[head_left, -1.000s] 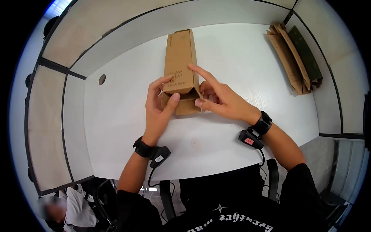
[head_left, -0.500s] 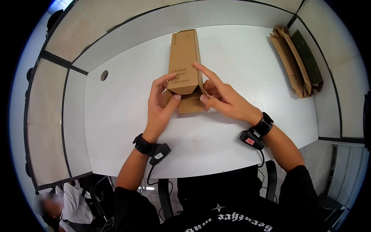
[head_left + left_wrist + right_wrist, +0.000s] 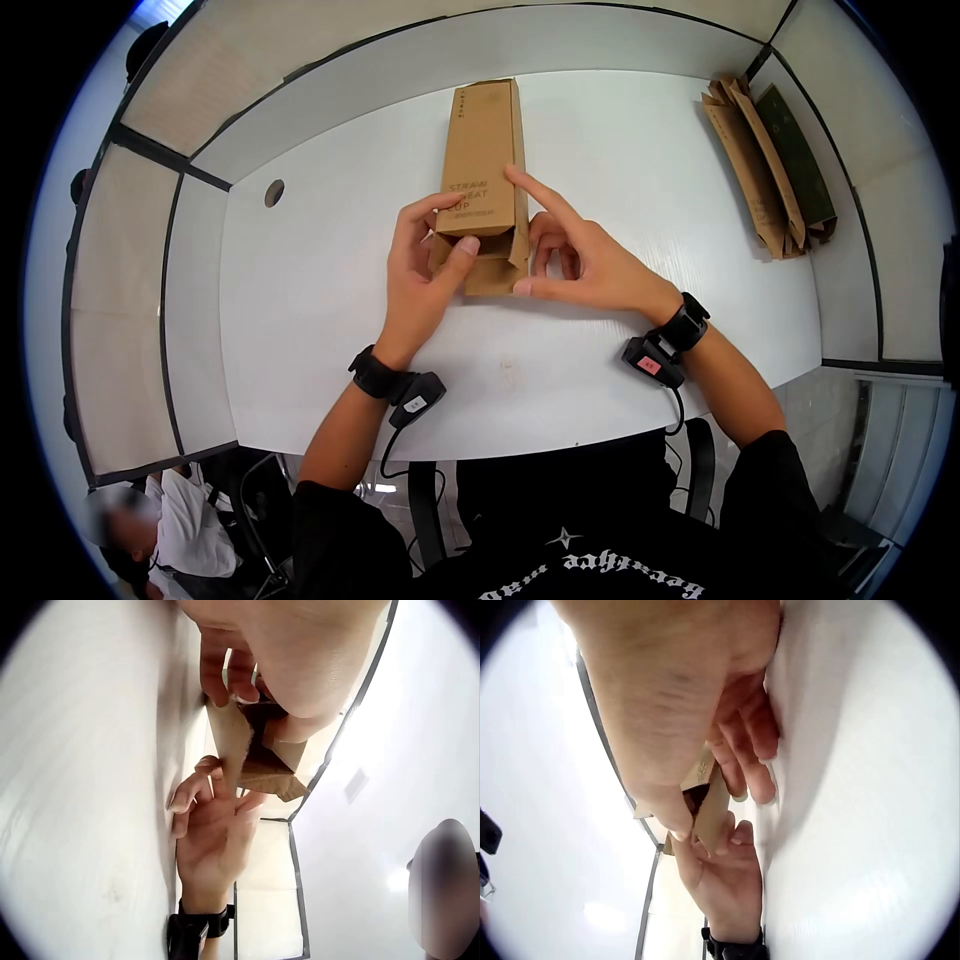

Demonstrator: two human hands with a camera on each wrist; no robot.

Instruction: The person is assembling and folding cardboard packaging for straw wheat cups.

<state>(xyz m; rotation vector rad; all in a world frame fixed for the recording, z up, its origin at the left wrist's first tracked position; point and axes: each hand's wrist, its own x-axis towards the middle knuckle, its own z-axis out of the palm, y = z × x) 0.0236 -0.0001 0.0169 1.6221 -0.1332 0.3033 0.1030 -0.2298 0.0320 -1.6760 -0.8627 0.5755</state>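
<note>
My head view shows a box (image 3: 478, 150) at upper centre, lying on the white desk (image 3: 300, 330), its near end open. The left hand (image 3: 421, 285) grips its lower left; the right hand (image 3: 590, 265) has thumb and forefinger spread wide along its right.
</note>
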